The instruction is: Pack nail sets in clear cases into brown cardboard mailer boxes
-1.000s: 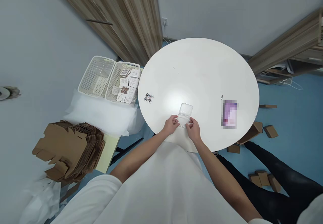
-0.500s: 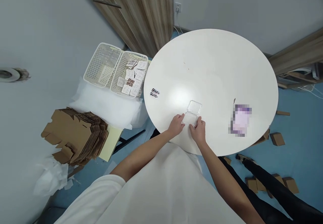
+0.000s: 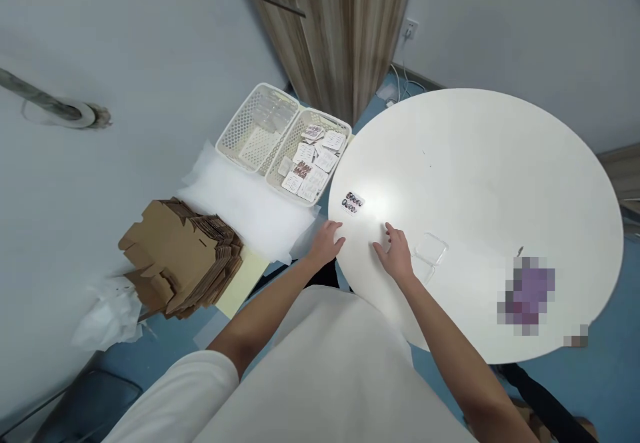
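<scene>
My left hand point(image 3: 326, 243) is over the left edge of the white round table point(image 3: 500, 163), its thumb and fingers apart and nothing in them. Just beyond it lies a small card point(image 3: 353, 203) with two rows of dark curved pieces, untouched by either hand. My right hand point(image 3: 397, 256) is open and empty, reaching toward that card from the right. Beside my right wrist an open clear plastic case point(image 3: 431, 248) rests on the table, its near half partly hidden by my hand.
Two white baskets point(image 3: 260, 90) stand left of the table, one with clear plastic cases, one with several cards. White foam sheets point(image 3: 240, 203) and a stack of flat cardboard boxes point(image 3: 180, 256) are nearer. A blurred purple item point(image 3: 531, 293) lies at right.
Both my hands have let go of the clear case and moved left toward the card. The case stays open on the table. My view has turned left.
</scene>
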`<state>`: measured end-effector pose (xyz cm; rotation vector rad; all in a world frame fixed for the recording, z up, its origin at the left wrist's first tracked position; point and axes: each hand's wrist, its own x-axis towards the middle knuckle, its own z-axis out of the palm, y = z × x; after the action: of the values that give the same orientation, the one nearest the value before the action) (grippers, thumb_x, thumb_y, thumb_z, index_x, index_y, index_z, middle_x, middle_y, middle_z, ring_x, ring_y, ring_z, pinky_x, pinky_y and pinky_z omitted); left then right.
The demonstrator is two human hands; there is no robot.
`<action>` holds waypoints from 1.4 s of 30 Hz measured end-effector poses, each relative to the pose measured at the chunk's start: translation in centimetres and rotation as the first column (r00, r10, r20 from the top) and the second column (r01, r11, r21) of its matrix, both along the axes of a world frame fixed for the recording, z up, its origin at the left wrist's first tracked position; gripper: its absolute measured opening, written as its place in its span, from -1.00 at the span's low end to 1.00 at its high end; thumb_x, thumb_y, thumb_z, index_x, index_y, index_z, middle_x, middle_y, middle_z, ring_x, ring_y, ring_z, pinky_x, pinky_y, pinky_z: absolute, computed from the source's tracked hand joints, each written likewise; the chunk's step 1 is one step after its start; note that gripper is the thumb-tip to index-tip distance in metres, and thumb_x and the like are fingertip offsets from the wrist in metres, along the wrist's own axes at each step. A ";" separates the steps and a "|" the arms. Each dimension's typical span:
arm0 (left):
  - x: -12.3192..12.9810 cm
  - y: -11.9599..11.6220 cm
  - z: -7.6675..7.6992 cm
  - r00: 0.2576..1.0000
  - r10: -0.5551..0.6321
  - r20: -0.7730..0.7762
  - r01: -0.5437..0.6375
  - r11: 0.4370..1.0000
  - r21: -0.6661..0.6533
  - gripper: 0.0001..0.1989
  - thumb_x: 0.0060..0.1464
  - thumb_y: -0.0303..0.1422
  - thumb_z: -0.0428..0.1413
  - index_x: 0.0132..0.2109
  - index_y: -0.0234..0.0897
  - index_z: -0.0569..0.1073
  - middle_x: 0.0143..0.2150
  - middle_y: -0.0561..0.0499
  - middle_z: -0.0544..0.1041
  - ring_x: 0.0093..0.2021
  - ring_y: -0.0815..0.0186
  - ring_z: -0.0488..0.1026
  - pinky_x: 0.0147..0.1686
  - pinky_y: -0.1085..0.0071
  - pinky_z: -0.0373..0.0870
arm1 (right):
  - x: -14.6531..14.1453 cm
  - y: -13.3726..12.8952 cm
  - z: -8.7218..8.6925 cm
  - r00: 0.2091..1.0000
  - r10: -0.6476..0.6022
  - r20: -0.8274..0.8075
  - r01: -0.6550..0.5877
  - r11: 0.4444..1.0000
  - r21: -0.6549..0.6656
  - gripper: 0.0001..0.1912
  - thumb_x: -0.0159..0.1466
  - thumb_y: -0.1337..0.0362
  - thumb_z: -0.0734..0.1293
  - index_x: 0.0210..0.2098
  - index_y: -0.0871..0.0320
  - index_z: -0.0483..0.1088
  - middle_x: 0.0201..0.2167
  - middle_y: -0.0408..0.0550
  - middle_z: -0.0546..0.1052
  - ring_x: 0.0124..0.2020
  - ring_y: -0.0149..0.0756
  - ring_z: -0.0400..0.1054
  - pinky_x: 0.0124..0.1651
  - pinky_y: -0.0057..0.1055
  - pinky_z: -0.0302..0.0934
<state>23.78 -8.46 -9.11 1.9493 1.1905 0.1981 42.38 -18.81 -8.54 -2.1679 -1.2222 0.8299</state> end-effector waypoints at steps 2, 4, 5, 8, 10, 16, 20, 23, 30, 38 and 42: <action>-0.5 2.0 -0.2 1.000 0.009 0.016 -0.009 1.000 -0.019 -0.61 -0.02 -0.42 0.06 0.01 -0.24 0.28 -0.06 -0.08 0.30 -0.08 0.20 0.29 -0.08 0.24 0.27 | -0.7 2.2 -0.5 1.000 0.020 -0.001 -0.020 0.999 -0.037 -0.36 0.11 0.10 0.21 0.15 0.11 0.02 -0.11 0.06 0.26 -0.12 -0.14 0.19 -0.14 -0.16 0.18; -0.3 3.6 -0.5 0.999 -0.004 0.038 0.006 0.999 -0.044 -0.57 -0.03 -0.43 0.06 0.04 -0.24 0.25 -0.05 -0.09 0.28 -0.11 0.20 0.31 -0.10 0.25 0.28 | -1.4 4.1 -0.9 1.000 0.027 0.001 -0.027 0.997 -0.074 -0.34 0.10 0.08 0.23 0.15 0.12 0.01 -0.09 0.08 0.25 -0.11 -0.13 0.20 -0.13 -0.17 0.18; 0.0 4.3 -0.7 0.999 -0.015 0.046 0.018 0.998 -0.059 -0.55 -0.03 -0.43 0.06 0.06 -0.25 0.22 -0.04 -0.10 0.27 -0.13 0.21 0.32 -0.12 0.25 0.29 | -1.7 5.0 -1.1 1.000 0.028 0.008 -0.027 0.996 -0.087 -0.33 0.09 0.08 0.24 0.15 0.12 0.01 -0.09 0.08 0.25 -0.11 -0.12 0.20 -0.13 -0.18 0.18; 1.1 5.9 -1.2 0.997 -0.045 0.063 0.052 0.993 -0.103 -0.46 -0.04 -0.42 0.07 0.12 -0.25 0.14 -0.02 -0.13 0.24 -0.16 0.22 0.33 -0.15 0.27 0.29 | -2.6 7.2 -1.6 0.999 0.009 0.049 -0.003 0.994 -0.112 -0.32 0.07 0.08 0.26 0.14 0.12 0.02 -0.11 0.08 0.25 -0.12 -0.11 0.20 -0.14 -0.18 0.18; 1.7 6.6 -1.4 0.996 -0.051 0.069 0.060 0.989 -0.134 -0.42 -0.04 -0.42 0.07 0.15 -0.26 0.10 -0.03 -0.14 0.22 -0.16 0.23 0.33 -0.15 0.28 0.29 | -3.0 8.4 -1.9 0.996 -0.025 0.084 0.035 0.992 -0.125 -0.33 0.07 0.11 0.26 0.13 0.12 0.02 -0.12 0.08 0.25 -0.12 -0.11 0.20 -0.15 -0.19 0.19; 1.8 7.0 -1.1 0.993 -0.055 0.101 0.077 0.970 -0.230 -0.39 -0.05 -0.48 0.04 0.16 -0.25 0.06 -0.06 -0.13 0.20 -0.17 0.27 0.32 -0.14 0.31 0.29 | -3.8 10.9 -1.9 0.995 -0.049 0.081 0.060 0.989 -0.136 -0.42 0.05 0.28 0.26 0.07 0.13 0.09 -0.12 0.06 0.25 -0.11 -0.14 0.21 -0.13 -0.21 0.19; 1.5 6.5 -0.9 0.992 0.003 0.124 0.033 0.958 -0.285 -0.38 -0.06 -0.49 0.04 0.16 -0.21 0.04 -0.04 -0.12 0.16 -0.17 0.30 0.31 -0.16 0.33 0.31 | -3.7 11.7 -1.6 0.998 -0.043 0.035 0.047 0.991 -0.122 -0.43 0.01 0.33 0.28 0.02 0.14 0.12 -0.11 0.06 0.23 -0.10 -0.15 0.21 -0.11 -0.22 0.19; 1.5 6.1 -1.0 0.988 0.066 0.141 -0.020 0.951 -0.307 -0.37 -0.08 -0.50 0.06 0.15 -0.18 0.04 0.00 -0.11 0.12 -0.15 0.32 0.29 -0.14 0.32 0.31 | -3.6 11.8 -1.4 0.999 -0.042 0.017 0.043 0.993 -0.111 -0.44 0.00 0.35 0.28 0.01 0.13 0.12 -0.09 0.05 0.22 -0.08 -0.16 0.19 -0.10 -0.21 0.18; 1.5 5.9 -1.0 0.977 0.131 0.170 -0.072 0.946 -0.317 -0.41 -0.10 -0.52 0.06 0.10 -0.18 0.06 0.02 -0.11 0.09 -0.16 0.35 0.28 -0.13 0.31 0.31 | -3.7 11.5 -1.2 1.000 -0.012 0.002 0.012 0.997 -0.083 -0.49 0.03 0.37 0.25 0.00 0.11 0.14 -0.17 0.01 0.31 -0.12 -0.14 0.19 -0.11 -0.18 0.17; 1.2 5.2 -1.6 0.961 0.236 0.146 -0.183 0.934 -0.305 -0.44 -0.11 -0.49 0.07 0.07 -0.22 0.10 -0.05 -0.10 0.19 -0.15 0.31 0.27 -0.19 0.34 0.29 | -3.6 11.5 -1.1 0.989 0.071 -0.129 -0.070 0.998 0.006 -0.44 0.08 0.42 0.16 0.08 0.08 0.08 -0.08 0.02 0.24 -0.21 -0.25 0.25 -0.18 -0.27 0.25; 1.3 4.2 -1.1 0.941 0.295 0.165 -0.239 0.926 -0.293 -0.46 -0.13 -0.48 0.09 0.05 -0.23 0.15 -0.05 -0.09 0.22 -0.14 0.30 0.28 -0.20 0.35 0.28 | -3.2 10.5 -0.6 0.984 0.102 -0.143 -0.095 0.994 0.054 -0.43 0.08 0.39 0.18 0.10 0.08 0.07 -0.11 0.01 0.25 -0.29 -0.29 0.24 -0.16 -0.25 0.25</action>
<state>25.11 -4.28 -10.25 1.4876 1.2713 0.3537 39.15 -8.31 -9.16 -1.9859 -1.2696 0.9728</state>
